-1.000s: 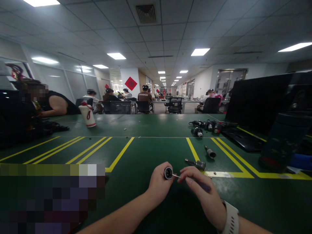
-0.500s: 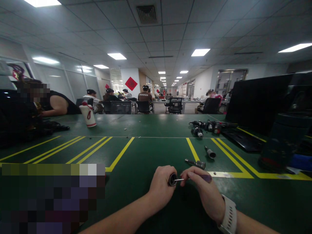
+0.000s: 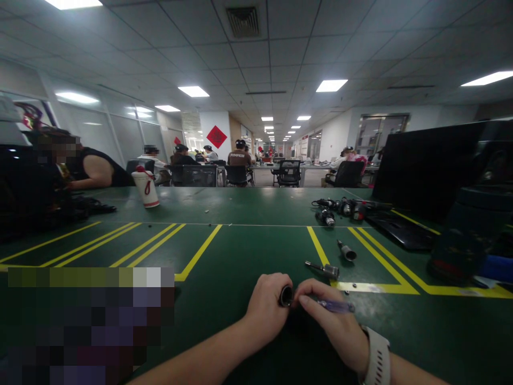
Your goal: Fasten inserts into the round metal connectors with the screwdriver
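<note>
My left hand (image 3: 267, 302) is closed around a short dark hollow cylinder (image 3: 286, 295), its open round end facing right. Just right of that opening is my right hand (image 3: 326, 315), with thumb and forefinger pinched together. It holds a small screwdriver (image 3: 336, 306) by its clear purple handle; the shaft is mostly hidden by the fingers. Beyond my right hand lie a metal piece with a thin stem and a wide round end (image 3: 325, 269) and a similar stemmed metal piece (image 3: 348, 251). Two tiny dark bits (image 3: 355, 285) are on or beside the yellow-white tape.
The green table (image 3: 240, 246) carries yellow tape lines. Black cylindrical parts with cables (image 3: 327, 216) lie at the back right, near a dark monitor (image 3: 425, 166) and a large dark bottle (image 3: 465, 235). A white cup (image 3: 146, 187) stands back left, near a seated person (image 3: 98, 166).
The screwdriver's shaft, which reached to the cylinder's opening, is now out of it and mostly behind my fingers. A second tiny dark bit shows near the tape.
</note>
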